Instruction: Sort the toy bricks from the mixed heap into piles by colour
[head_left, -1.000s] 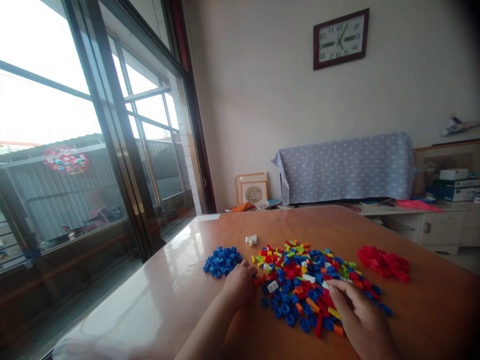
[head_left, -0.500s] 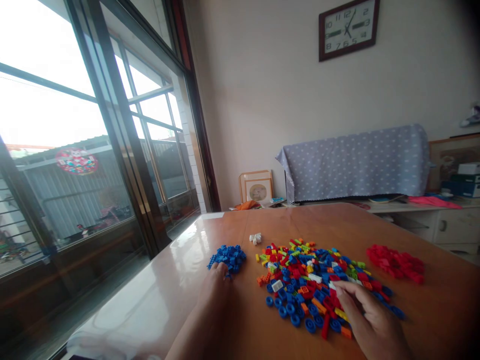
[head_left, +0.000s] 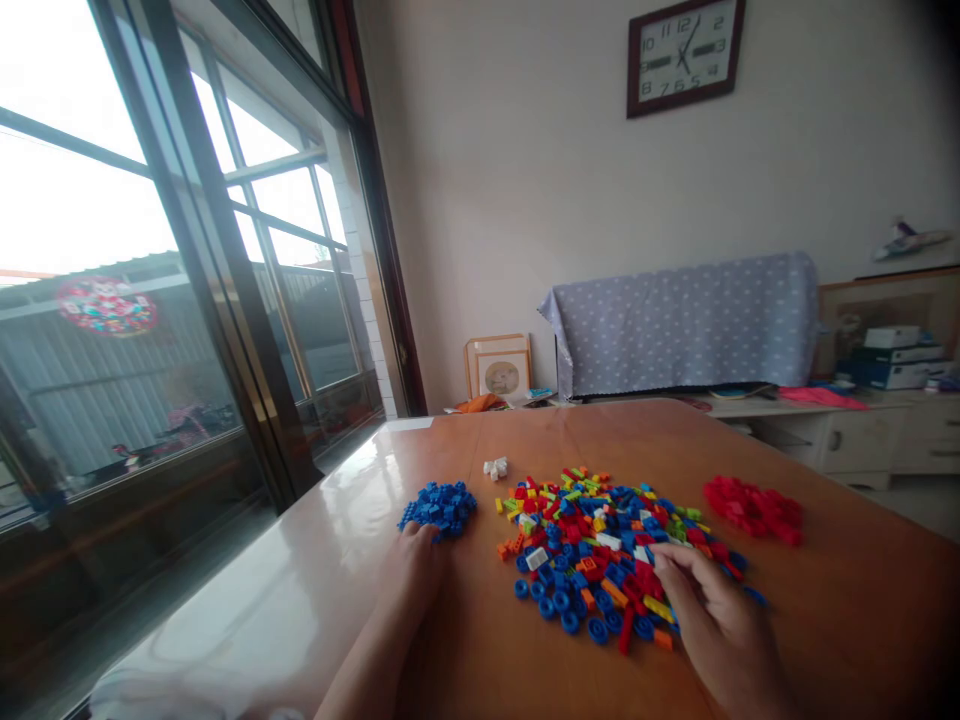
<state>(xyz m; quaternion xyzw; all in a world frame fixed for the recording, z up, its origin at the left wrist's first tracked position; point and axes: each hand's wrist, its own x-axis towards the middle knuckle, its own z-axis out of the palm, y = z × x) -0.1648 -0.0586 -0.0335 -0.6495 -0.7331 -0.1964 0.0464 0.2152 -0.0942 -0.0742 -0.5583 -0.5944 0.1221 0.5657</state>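
Observation:
My left hand [head_left: 420, 560] rests at the near edge of a pile of blue bricks [head_left: 442, 507], its fingers curled down; whatever they hold is hidden beneath them. Over the right part of a large mixed heap of toy bricks [head_left: 577, 545], my right hand [head_left: 705, 590] has thumb and forefinger pinched together at a white brick [head_left: 643, 553]. That heap holds red, blue, yellow, green, orange and white pieces, with several round blue wheel-like parts [head_left: 570, 622] along its near side.
Red bricks [head_left: 754, 510] form a separate pile at the right. A small cluster of white bricks [head_left: 496, 468] lies behind the heap. All are on a brown wooden table [head_left: 510, 660]. Glass doors [head_left: 225, 300] stand left, a low cabinet [head_left: 862, 440] beyond the table.
The whole view has shifted, so things appear farther left and slightly higher. Both hands keep nearly the same places relative to the piles.

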